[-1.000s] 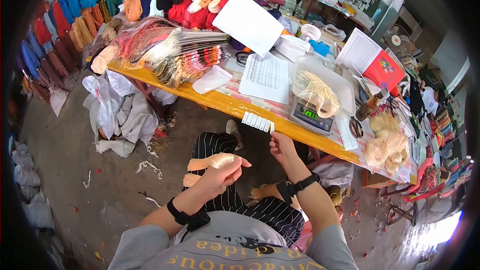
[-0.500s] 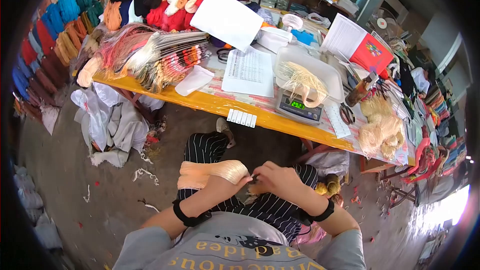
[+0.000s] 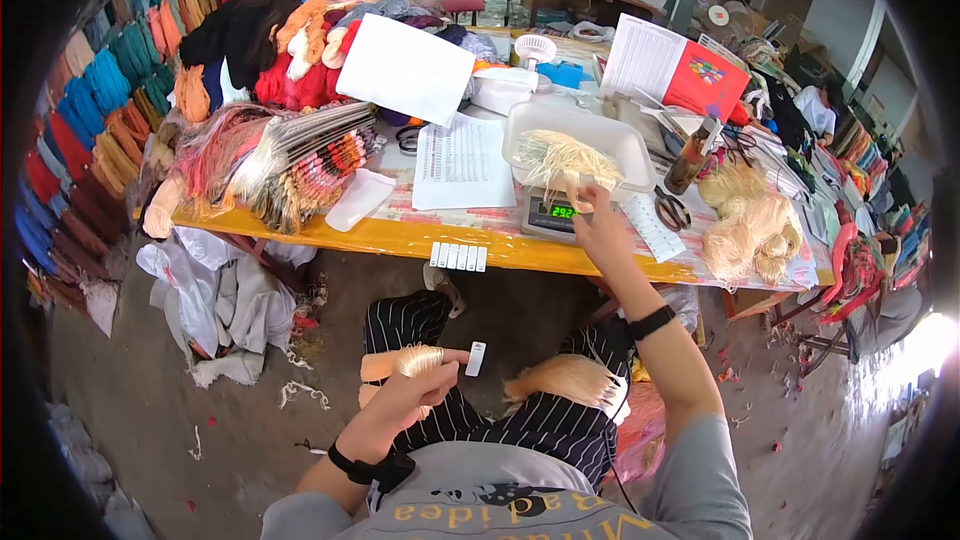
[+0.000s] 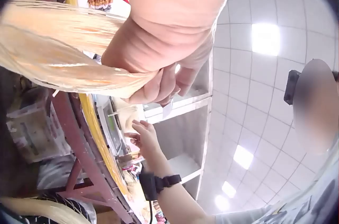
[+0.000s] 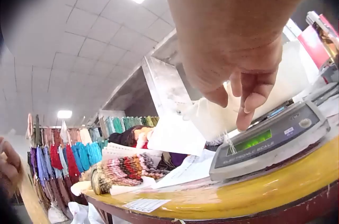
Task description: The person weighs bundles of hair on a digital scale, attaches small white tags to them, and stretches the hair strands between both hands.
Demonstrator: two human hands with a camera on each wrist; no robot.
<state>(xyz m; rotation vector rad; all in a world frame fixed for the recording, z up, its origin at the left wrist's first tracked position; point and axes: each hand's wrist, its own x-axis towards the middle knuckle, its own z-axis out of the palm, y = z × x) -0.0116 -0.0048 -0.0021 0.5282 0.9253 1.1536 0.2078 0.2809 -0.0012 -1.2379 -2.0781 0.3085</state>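
Observation:
My left hand grips a hank of shiny cream yarn, its long strands trailing over the thigh. A small white label sticks out from its fingertips. My right hand reaches over the table to the loose cream strands hanging over the rim of a clear plastic tub. Its fingers are loosely bent at the strand ends in the right wrist view. Beneath the tub, the electronic scale shows a lit green reading.
More white labels line the table's yellow edge. Black scissors and cream yarn bundles lie to the right. Papers and a multicoloured yarn pile fill the left. Another cream hank rests on the other thigh.
My right hand took a label from the table edge to my left hand, then moved forward to the strands at the tub. The label is now in my left hand, which still grips the hank.

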